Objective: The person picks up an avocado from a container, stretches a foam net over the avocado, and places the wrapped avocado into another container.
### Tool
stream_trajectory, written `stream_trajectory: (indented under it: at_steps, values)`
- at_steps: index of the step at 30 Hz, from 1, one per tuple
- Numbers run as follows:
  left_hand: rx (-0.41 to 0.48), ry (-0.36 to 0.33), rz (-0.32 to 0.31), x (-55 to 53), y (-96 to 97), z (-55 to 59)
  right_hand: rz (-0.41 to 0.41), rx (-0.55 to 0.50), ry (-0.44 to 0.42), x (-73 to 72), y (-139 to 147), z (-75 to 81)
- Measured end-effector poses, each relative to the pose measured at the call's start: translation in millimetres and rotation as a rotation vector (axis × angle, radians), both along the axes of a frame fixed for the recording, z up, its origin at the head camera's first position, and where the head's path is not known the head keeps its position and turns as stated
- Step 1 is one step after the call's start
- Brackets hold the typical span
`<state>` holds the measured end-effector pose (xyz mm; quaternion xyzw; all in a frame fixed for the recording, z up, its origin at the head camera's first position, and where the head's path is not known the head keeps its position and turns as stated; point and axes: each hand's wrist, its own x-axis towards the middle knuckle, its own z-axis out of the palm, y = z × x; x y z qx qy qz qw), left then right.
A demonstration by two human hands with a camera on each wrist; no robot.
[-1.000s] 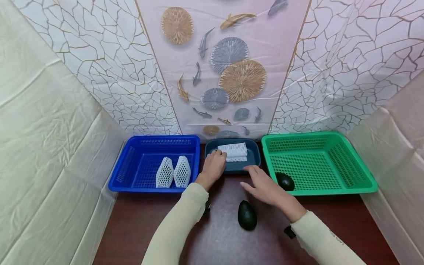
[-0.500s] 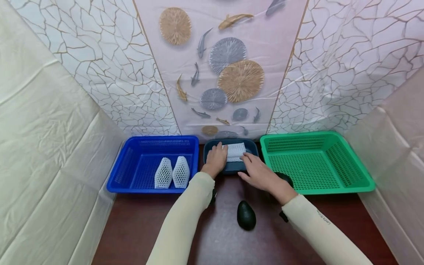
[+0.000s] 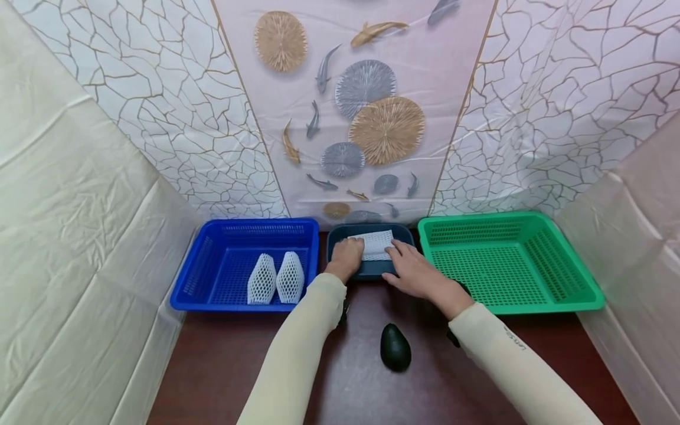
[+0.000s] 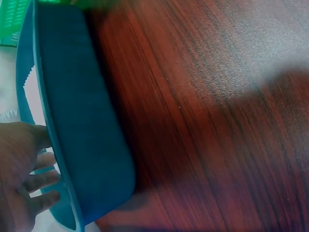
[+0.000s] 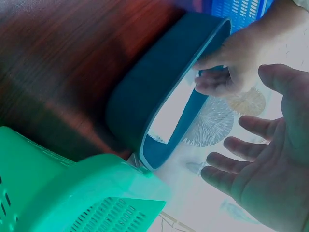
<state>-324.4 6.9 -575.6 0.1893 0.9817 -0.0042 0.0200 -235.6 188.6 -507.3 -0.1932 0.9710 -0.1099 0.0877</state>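
Observation:
A dark teal tray point(image 3: 369, 273) stands at the back middle, with white foam net sleeves point(image 3: 378, 243) lying flat in it. My left hand point(image 3: 346, 258) reaches over the tray's left side and pinches the left end of a sleeve. In the right wrist view, thumb and fingers of that left hand point(image 5: 224, 70) meet at the white netting. My right hand point(image 3: 414, 273) hovers by the sleeves' right end, its fingers point(image 5: 227, 164) spread and holding nothing. A dark green avocado point(image 3: 395, 348) lies on the table in front of the tray.
To the left stands a blue basket point(image 3: 234, 305) holding two net-wrapped pieces point(image 3: 276, 278). A green basket point(image 3: 531, 308) stands on the right; the right wrist covers most of a dark avocado point(image 3: 465, 287) at its near left corner. A patterned cloth point(image 3: 366, 183) hangs behind.
My left hand's fingers went from extended to curled on the sleeve's left end. My right hand moved left and forward to the sleeves' right end. The avocado on the table stayed put.

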Motion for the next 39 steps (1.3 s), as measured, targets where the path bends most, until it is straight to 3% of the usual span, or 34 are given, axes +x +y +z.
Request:
stream_trajectory:
  at_steps: [9, 19, 29, 39]
  values:
    - [-0.02, -0.048, -0.028, -4.6, -2.2, -9.6, -0.021, -0.021, -0.075, -4.6, 1, 2.6]
    - [0.003, 0.016, -0.047, -5.1, 0.7, -16.1, -0.031, -0.045, -0.09, -3.5, 3, 3.4]
    - [-0.011, 0.028, -0.037, -6.9, -0.7, -24.6, -0.033, -0.056, -0.082, -1.5, 1, 2.5]
    - [0.01, 0.038, -0.063, -4.9, 1.7, -18.1, -0.042, -0.05, -0.084, -3.1, 9, -2.5]
